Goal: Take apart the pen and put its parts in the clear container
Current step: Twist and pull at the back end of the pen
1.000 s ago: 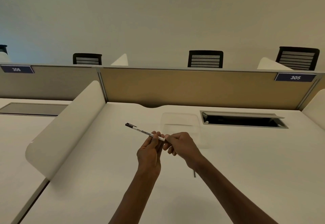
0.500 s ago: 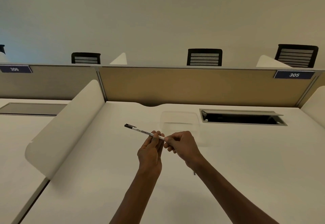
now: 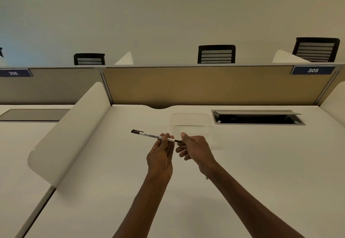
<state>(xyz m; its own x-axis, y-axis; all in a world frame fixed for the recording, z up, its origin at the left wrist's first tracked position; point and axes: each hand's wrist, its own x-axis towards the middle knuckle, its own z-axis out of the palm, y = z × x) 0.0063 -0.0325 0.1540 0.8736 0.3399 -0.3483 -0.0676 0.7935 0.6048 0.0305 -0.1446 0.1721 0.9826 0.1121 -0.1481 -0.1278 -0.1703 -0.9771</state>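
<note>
Item: slim white pen with black cap and printed barrel point(image 3: 149, 135), held above the white desk point(image 3: 261, 163). Change: the right hand point(image 3: 196, 149), earlier butted against the left hand point(image 3: 160, 153), has drawn rightward, pinching the dark end piece point(image 3: 178, 141); separation appears begun. Left hand grips the barrel mid-length. Clear plastic container point(image 3: 190, 124) stands just beyond, nothing visible inside.

Bare table point(image 3: 242, 163) lies open around both hands. Just beyond them stands the clear container point(image 3: 190, 125), its top open. A white divider point(image 3: 71, 135) walls the left; the open cable hatch point(image 3: 257, 119) gapes far right.
</note>
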